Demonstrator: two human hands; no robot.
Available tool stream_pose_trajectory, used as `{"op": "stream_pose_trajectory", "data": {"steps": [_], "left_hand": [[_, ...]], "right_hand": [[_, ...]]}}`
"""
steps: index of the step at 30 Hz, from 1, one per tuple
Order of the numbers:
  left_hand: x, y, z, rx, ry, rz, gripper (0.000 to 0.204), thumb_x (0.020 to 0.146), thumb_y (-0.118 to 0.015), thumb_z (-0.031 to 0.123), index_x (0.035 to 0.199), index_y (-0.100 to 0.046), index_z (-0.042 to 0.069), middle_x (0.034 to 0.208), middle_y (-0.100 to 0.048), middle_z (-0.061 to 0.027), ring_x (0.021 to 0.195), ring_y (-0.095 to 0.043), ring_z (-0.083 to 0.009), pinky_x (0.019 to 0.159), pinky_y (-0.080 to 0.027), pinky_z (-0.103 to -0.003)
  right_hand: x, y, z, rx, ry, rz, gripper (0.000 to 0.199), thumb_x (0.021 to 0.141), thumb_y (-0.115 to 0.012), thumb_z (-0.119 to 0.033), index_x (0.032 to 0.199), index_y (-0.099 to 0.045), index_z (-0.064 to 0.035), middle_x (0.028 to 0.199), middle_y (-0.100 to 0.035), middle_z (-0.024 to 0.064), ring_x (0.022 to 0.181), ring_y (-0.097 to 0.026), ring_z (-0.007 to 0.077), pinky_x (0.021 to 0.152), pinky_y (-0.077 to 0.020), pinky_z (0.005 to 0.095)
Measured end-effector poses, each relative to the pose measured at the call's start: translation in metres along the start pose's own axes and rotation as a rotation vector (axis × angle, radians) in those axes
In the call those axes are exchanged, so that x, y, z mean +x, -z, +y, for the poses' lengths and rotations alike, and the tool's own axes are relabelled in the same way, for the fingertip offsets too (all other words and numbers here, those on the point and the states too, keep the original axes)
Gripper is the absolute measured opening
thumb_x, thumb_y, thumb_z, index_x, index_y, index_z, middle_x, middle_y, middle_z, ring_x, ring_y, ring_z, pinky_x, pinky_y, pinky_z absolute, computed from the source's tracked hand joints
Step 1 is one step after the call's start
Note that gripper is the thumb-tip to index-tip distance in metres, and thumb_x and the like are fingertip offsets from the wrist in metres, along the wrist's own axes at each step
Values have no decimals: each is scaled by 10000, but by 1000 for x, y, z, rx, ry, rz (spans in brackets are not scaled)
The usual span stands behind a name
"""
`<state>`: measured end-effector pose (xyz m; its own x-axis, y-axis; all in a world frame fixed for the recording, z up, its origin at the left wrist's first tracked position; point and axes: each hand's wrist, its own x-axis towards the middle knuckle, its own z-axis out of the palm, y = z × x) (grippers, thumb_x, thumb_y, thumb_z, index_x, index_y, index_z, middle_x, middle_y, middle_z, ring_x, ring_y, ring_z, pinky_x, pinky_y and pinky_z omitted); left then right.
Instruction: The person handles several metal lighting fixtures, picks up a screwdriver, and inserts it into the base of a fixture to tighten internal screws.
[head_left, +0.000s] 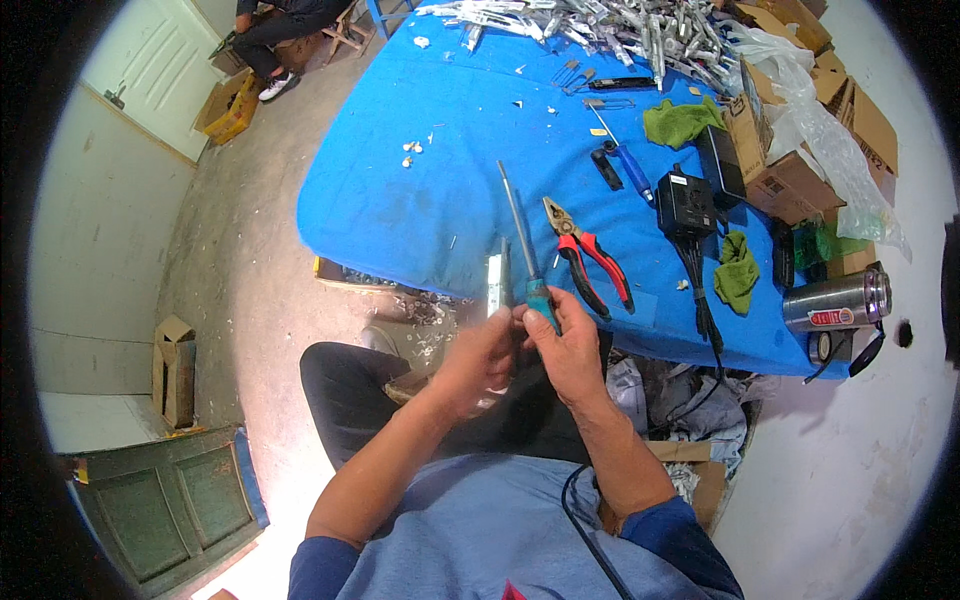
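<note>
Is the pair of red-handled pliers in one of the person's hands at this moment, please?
No, the red-handled pliers lie on the blue table, beside the right hand, which grips a screwdriver.

Bright daylight, fisheye edges, slight hand blur

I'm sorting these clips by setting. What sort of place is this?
Likely a small, informal workshop: a blue-covered table carries red-handled pliers and a heap of metal parts, with cardboard boxes alongside on a bare concrete floor.
</note>
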<state>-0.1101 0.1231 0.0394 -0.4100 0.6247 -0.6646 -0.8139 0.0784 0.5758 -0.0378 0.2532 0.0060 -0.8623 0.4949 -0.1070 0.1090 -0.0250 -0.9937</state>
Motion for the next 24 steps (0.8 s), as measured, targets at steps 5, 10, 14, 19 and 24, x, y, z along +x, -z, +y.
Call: {"op": "stream_pose_trajectory", "data": {"steps": [5, 10, 14, 19, 24], "left_hand": [[0, 1, -11, -6, -2, -31, 488, 958, -440, 558, 691, -386, 153, 562, -320, 33, 462, -274, -78, 424, -225, -226], [-10, -7, -7, -13, 33, -61, 536, 941, -405, 621, 702, -397, 141, 570, -337, 32, 462, -291, -81, 417, -214, -220], [-14, -2, -6, -7, 39, -134, 567, 920, -411, 655, 683, -397, 140, 579, -343, 30, 463, -291, -80, 417, -204, -215], [-23, 3, -8, -38, 10, -217, 555, 922, -440, 629, 665, -396, 139, 594, -329, 31, 463, -275, -79, 420, -194, -219], [-27, 9, -11, -53, -7, -250, 557, 913, -461, 624, 671, -402, 126, 613, -334, 21, 482, -273, -90, 441, -217, -223]], "right_hand": [[2, -15, 2, 240, -98, -91, 365, 913, -598, -151, 1209, -504, 42, 1042, -628, 89, 883, -601, 130, 738, -499, 259], [3, -11, -20, 479, -328, -178, 386, 906, -604, -159, 1221, -491, 32, 1007, -632, 98, 835, -630, 139, 708, -532, 251], [4, -11, -35, 573, -340, -257, 382, 890, -610, -148, 1210, -496, 27, 1004, -636, 111, 842, -638, 155, 725, -542, 265], [7, -11, -44, 717, -400, -369, 383, 874, -617, -136, 1203, -506, 26, 1026, -642, 119, 853, -640, 164, 778, -534, 280], [15, -5, -57, 521, -317, -427, 428, 830, -666, -164, 1186, -522, 24, 994, -658, 117, 805, -626, 135, 728, -510, 245]]}}
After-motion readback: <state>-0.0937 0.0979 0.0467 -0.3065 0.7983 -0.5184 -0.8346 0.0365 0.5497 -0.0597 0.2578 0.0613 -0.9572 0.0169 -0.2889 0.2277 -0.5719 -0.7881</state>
